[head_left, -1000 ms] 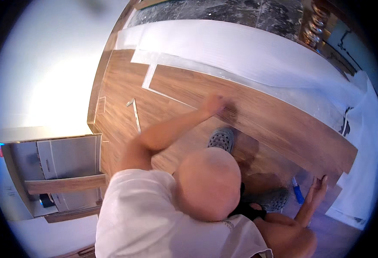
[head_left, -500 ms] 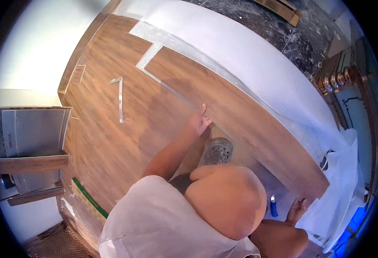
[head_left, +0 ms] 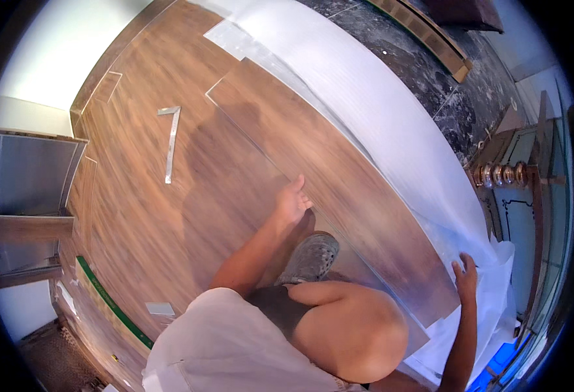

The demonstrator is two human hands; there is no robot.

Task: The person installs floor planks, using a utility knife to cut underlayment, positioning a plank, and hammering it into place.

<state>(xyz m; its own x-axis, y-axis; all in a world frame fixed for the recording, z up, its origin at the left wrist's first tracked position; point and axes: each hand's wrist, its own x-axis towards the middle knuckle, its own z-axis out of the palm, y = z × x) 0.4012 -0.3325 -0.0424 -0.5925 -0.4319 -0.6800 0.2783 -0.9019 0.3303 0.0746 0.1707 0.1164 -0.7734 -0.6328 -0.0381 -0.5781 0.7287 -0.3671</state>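
A long wood-look plank (head_left: 339, 163) lies along the laid floor (head_left: 136, 163), beside the white underlay sheet (head_left: 398, 98). My left hand (head_left: 295, 201) is curled at the plank's near long edge, thumb up and fingers against it. My right hand (head_left: 464, 274) is off to the right, fingers apart, just beside the plank's outer edge over the underlay. A metal square (head_left: 172, 144) lies on the boards left of the plank. My grey clog (head_left: 306, 258) and bent knee are just below my left hand.
A green-edged carton strip (head_left: 110, 297) and a small pale piece (head_left: 160, 308) lie at lower left. Grey sheets (head_left: 25, 173) stand at the left wall. Dark bare flooring (head_left: 450, 111) with a long carton (head_left: 417, 32) is top right; turned wooden furniture (head_left: 502, 175) stands at the right.
My view has shifted. The plank's far end now sits closer to the laid boards, with a narrower pale gap. My right hand has left the plank's near end and moved up along its outer side.
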